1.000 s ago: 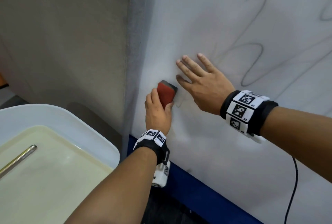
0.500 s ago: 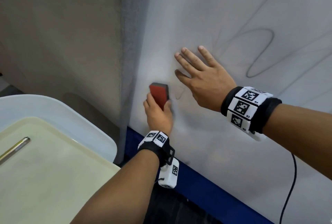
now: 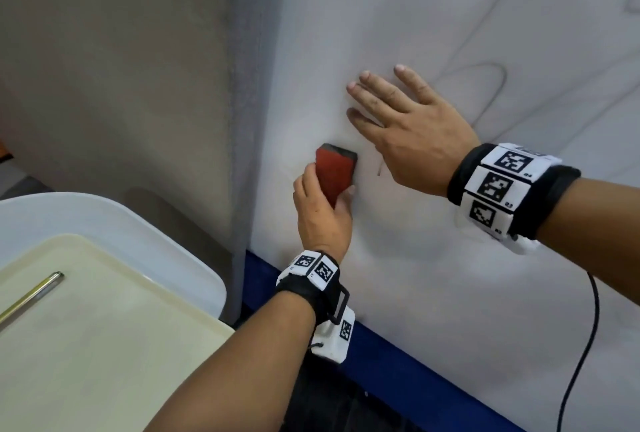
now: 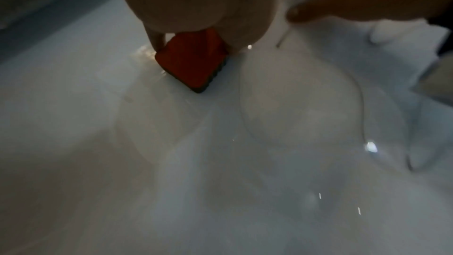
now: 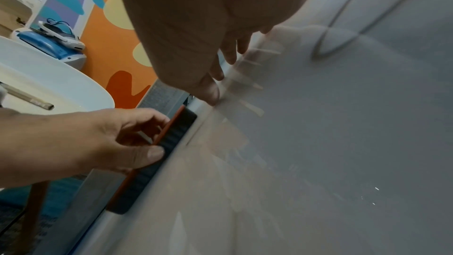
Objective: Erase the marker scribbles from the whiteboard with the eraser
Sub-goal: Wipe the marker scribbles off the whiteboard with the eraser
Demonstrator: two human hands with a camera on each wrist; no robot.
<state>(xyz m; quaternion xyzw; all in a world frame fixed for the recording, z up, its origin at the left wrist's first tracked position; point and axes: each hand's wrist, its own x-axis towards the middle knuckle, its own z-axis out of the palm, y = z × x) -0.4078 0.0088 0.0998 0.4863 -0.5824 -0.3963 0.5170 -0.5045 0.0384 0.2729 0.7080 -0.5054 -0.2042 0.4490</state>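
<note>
Head view: the left hand point(image 3: 322, 220) grips a red-backed rectangular eraser with a dark felt pad point(image 3: 335, 172), fingers curled over one long edge and the thumb on the other. The eraser's upper end sticks out past the fingertips, and its felt side lies flat against the glossy white whiteboard point(image 3: 433, 310) near the board's grey left frame edge point(image 3: 247, 120). The right hand point(image 3: 412, 130) rests flat on the whiteboard with straight, slightly spread fingers, holding nothing; its thumb lies just above and to the right of the eraser, apart from it. A short dark marker stroke point(image 3: 379, 168) sits between the eraser and the heel of the right hand. Beyond the right fingers, farther right and up, thin looping grey marker scribbles point(image 3: 498, 85) cross the board.

From the left wrist, the eraser point(image 4: 192, 63) juts out beyond the left fingers point(image 4: 157, 40), tilted corner-down on the board, with a faint curved line point(image 4: 357, 92) to its right. From the right wrist, the thumb tip of the right hand point(image 5: 210, 90) touches the board just above the eraser's dark felt edge point(image 5: 174, 135), which the left hand point(image 5: 81, 143) pinches from the side.

To the left of the left forearm, a white rounded table point(image 3: 121, 220) carries a cream rectangular tray point(image 3: 104, 345) with a metal rod point(image 3: 31, 296) on it. A black cable point(image 3: 585, 345) hangs below the right wrist, and a blue strip point(image 3: 398, 359) borders the board's lower edge.
</note>
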